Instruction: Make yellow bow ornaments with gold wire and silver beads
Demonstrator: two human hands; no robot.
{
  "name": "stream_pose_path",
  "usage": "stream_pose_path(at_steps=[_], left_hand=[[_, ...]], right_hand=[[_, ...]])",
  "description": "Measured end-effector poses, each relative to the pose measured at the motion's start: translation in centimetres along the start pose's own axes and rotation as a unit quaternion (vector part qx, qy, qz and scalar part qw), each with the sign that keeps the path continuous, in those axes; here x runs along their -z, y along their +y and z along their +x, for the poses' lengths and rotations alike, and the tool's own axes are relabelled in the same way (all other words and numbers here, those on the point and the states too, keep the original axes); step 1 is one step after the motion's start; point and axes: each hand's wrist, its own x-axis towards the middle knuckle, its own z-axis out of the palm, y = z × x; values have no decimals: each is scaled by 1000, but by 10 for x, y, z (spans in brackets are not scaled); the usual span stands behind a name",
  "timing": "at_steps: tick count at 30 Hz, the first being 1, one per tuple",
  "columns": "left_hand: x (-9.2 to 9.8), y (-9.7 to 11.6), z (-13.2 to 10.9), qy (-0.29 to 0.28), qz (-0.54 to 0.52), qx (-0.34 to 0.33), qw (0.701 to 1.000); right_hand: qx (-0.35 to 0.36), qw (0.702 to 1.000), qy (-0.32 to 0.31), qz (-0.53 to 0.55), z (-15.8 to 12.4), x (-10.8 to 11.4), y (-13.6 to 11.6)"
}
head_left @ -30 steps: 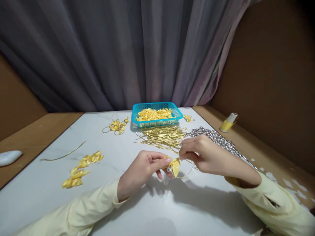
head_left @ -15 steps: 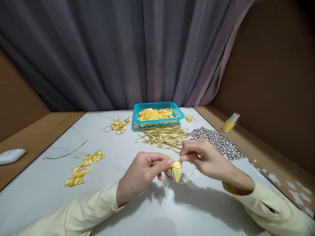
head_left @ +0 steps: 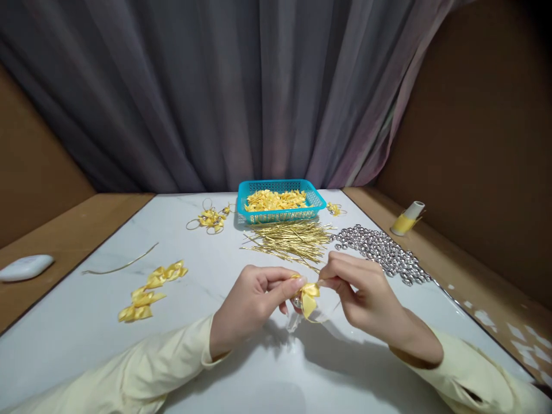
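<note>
My left hand [head_left: 252, 305] is closed, thumb and fingers pinching a yellow satin ribbon bow [head_left: 309, 302] above the middle of the white table. A shiny silver bead [head_left: 296, 302] peeks out under the bow, beside my left fingertips. At the bow's right edge, my right hand [head_left: 366, 290] is also closed, its thumb and forefinger pinched together on what looks like the end of a thin gold cord. Most of that cord is hidden or too faint to follow. Several more yellow bows [head_left: 142, 305] lie in a staggered row to the left.
A blue basket [head_left: 280, 216] of yellow bows stands at the back. Before it lie gold cords [head_left: 293, 238], with silver beads [head_left: 379, 250] to the right. Looped bow pieces [head_left: 211, 218], a single cord [head_left: 123, 267], a thread spool [head_left: 407, 218] and a white oval object [head_left: 26, 268] lie around.
My right hand has turned slightly and shifted a little right and down, still pinching by the bow. The cord loop beneath the bow shows less clearly. The view has shifted slightly.
</note>
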Motion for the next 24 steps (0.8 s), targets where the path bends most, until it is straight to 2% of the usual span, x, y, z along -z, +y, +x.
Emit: stream_pose_path(at_steps=[3,9,15,24], left_hand=[[0,-2,1,-2,-8,-5,1000],[0,-3,5,-43,-60,-6,997],[2,-6,6,-79,-63,-5,995],[2,-4,6,-70,-17,-14,997]], right_hand=[[68,992,35,-99,-6,-1,-4],[144,968,34,-201,-10,3,-5],[143,967,19,-212,-6,5,-2],[97,981,-6,-170,-4,9,2]])
